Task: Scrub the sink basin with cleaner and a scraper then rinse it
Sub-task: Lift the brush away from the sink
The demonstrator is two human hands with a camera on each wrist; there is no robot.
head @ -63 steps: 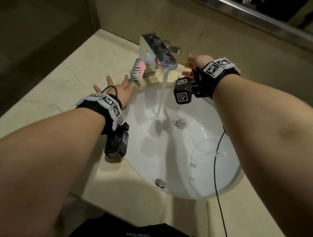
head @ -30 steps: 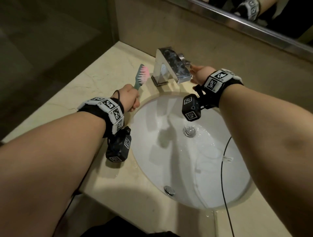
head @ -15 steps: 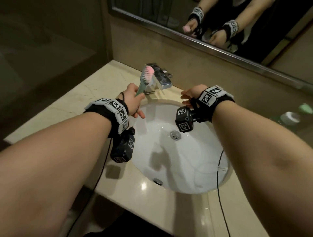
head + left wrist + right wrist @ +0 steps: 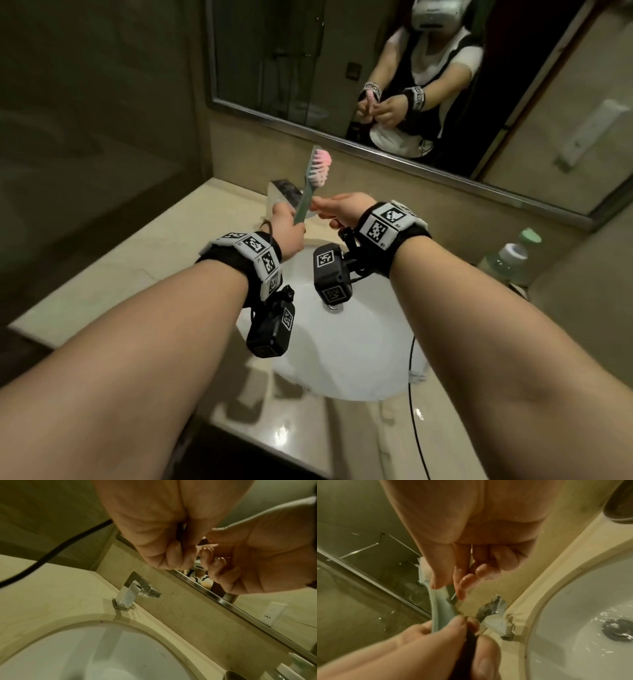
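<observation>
I'm gripping the scrub brush (image 4: 309,190) upright in my left hand (image 4: 286,233) above the wet sink basin (image 4: 359,342), my right hand (image 4: 342,209) touching its handle (whether pinching I cannot tell), and I'm judging scrubbing and rinsing nearly finished, since the faucet (image 4: 135,588) isn't running.

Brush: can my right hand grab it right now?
Probably yes: the right hand has its fingertips at the handle of the brush, just above the left hand gripping it; nothing between.

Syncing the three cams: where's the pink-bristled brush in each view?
Head: upper centre, brush upright in the left hand, bristles up.
Left wrist: not visible, hidden inside that hand's grip.
Right wrist: left of centre, pale handle rising from the left hand.
Shared landmark: the chrome faucet.
</observation>
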